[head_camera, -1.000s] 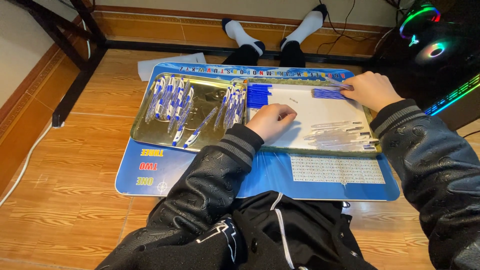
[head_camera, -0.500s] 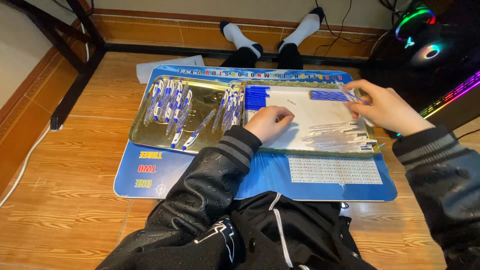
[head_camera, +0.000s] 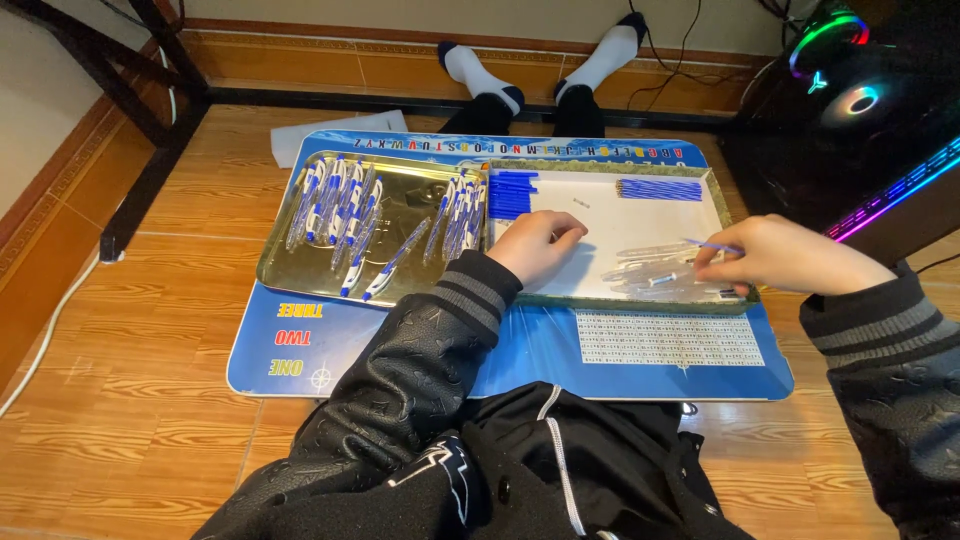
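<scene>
Presently, your right hand (head_camera: 790, 258) pinches a thin blue pen refill (head_camera: 712, 245) between fingertips, held just above the near right part of the white-lined shallow tray (head_camera: 600, 215). Below it lies a loose cluster of clear plastic pen barrels (head_camera: 655, 280) on the white surface.

Your left hand (head_camera: 535, 245) rests on the same tray, fingers curled loosely, holding nothing visible.

Also on that tray: a row of blue refills (head_camera: 660, 189) at the far right corner; a stack of blue pen caps (head_camera: 512, 195) along the left edge.

To the left, touching it: a gold metal tray (head_camera: 300, 270) holding assembled blue-and-white ballpoint pens (head_camera: 340, 205).

Both trays sit on a blue printed lap board (head_camera: 350, 340) over a wooden floor (head_camera: 120, 420).
</scene>
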